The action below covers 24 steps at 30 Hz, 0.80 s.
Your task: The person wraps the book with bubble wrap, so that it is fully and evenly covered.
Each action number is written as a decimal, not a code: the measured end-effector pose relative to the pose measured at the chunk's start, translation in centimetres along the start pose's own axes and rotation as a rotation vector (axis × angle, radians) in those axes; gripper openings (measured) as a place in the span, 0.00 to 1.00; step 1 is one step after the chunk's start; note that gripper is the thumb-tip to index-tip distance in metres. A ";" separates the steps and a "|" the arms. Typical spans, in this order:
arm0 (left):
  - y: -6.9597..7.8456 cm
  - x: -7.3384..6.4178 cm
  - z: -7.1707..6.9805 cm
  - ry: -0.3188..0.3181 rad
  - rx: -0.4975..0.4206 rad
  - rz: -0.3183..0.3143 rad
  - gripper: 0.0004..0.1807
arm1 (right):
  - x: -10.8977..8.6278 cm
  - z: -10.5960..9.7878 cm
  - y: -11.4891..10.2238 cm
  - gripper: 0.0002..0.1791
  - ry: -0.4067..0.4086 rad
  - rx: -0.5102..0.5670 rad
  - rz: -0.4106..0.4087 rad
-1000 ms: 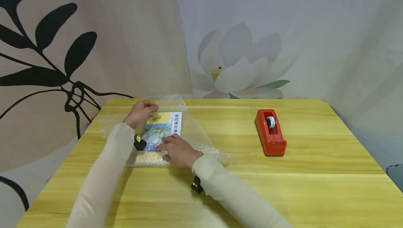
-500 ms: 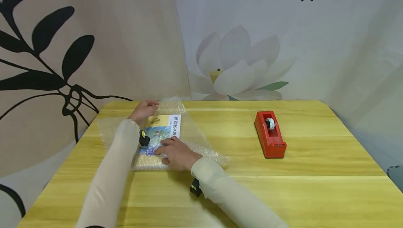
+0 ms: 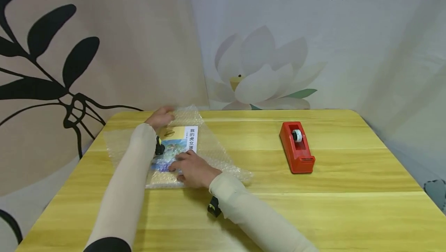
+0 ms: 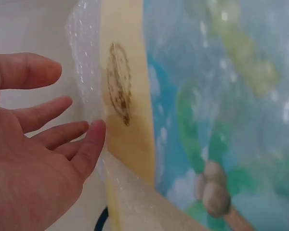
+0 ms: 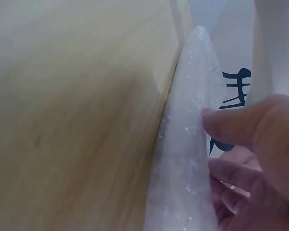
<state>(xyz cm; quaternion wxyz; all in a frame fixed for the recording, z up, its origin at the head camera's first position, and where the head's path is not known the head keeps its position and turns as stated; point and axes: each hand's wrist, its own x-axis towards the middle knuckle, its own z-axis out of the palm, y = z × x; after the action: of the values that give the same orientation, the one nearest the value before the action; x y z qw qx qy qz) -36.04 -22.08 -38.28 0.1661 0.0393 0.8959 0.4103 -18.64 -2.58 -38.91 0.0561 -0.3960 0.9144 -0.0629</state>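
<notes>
A book (image 3: 168,156) with a blue and yellow cover lies flat at the table's left, a bubble wrap sheet (image 3: 217,153) around and under it. My right hand (image 3: 195,170) rests on the cover's lower right with fingers spread. In the right wrist view its thumb (image 5: 231,125) touches the edge of the folded bubble wrap (image 5: 180,163). At the book's far left corner is my left hand (image 3: 160,118), fingers loosely extended. The left wrist view has the left hand's little finger (image 4: 94,144) by the wrap's edge, with nothing pinched. My left forearm hides part of the wrap.
To the right on the wooden table (image 3: 348,213) stands a red tape dispenser (image 3: 300,163) with a small tape roll (image 3: 297,136). A printed curtain (image 3: 271,4) hangs behind the table's far edge.
The left hand has shifted slightly towards the far edge of the wrap, and its fingers blur now. The right hand stays on the book. The camera view has drifted slightly.
</notes>
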 end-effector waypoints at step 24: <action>0.5 -2.2 -0.7 0.084 0.104 0.066 0.26 | 0.1 0.0 -0.1 0.19 0.005 0.036 0.007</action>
<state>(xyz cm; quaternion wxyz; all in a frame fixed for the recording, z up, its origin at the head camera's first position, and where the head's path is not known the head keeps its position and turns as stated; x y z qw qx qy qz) -34.20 -22.74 -36.89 0.1128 0.0601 0.9203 0.3698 -18.65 -2.68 -38.95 0.0612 -0.3917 0.9146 -0.0800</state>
